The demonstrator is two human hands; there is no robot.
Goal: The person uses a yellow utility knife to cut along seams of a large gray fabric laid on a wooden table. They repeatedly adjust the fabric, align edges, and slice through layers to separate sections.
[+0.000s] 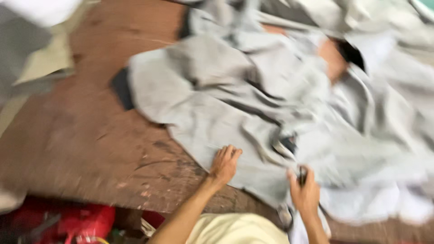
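A large rumpled grey cloth lies spread over a worn brown wooden table. My left hand rests flat on the cloth's near edge, fingers apart. My right hand is closed around a small dark object at the cloth's near edge; blur hides what the object is. The whole view is motion-blurred.
More grey and white fabric is heaped at the far right. Red things lie below the table's near edge at the lower left. Pale fabric shows at the bottom between my arms.
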